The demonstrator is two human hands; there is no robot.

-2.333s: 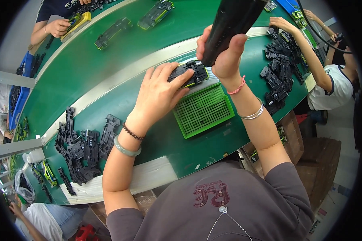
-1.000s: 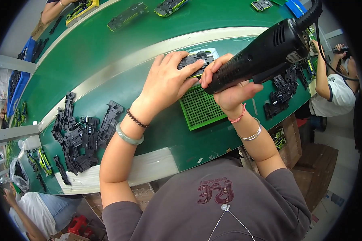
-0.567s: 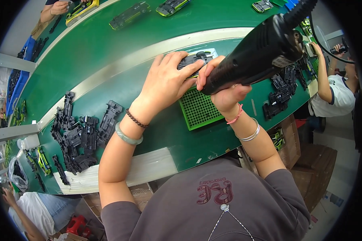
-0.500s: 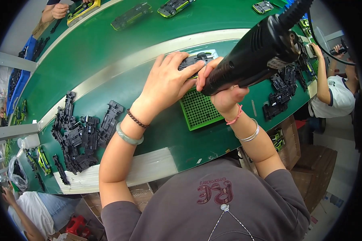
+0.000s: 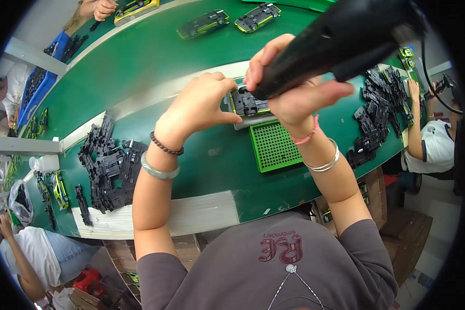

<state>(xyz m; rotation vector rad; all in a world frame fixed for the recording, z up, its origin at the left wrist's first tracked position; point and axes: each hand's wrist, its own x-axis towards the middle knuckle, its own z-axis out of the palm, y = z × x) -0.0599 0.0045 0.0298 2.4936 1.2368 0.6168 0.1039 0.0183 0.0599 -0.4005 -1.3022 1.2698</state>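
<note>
"While the right hand (image 5: 298, 102) is wrapped around that black tool (image 5: 341, 39), what does the left hand (image 5: 195, 106) do?"

"Its thumb and fingers stand wide apart, curved about the left end of the upturned toy car (image 5: 249, 105). Whether that grip actually presses on the sides, I can't tell from above."

"And the car, where exactly?"

"Over the worktop (image 5: 206, 178), black underside up, just beyond the green tray (image 5: 276, 167). Something pale seems to show along its near edge."

"Which step would you call this?"

"Tool work on the underside, I judge. The tool looks like a powered driver, slanting down over the car from the upper right. Its tip is hidden, so contact I can't confirm."

"The right grip looks firm enough?"

"Fingers close around the lower barrel, yes, though the thumb sticks out to the side."

"So what would the next move call for?"

"A steady car and a well-aligned tip, I'd say, with the left fingers clear of it."

"Anything else nearby?"

"Black parts lie heaped at the left (image 5: 108, 168) and another pile at the right (image 5: 372, 111). Two more upturned cars (image 5: 258, 18) rest across the worktop."
</note>
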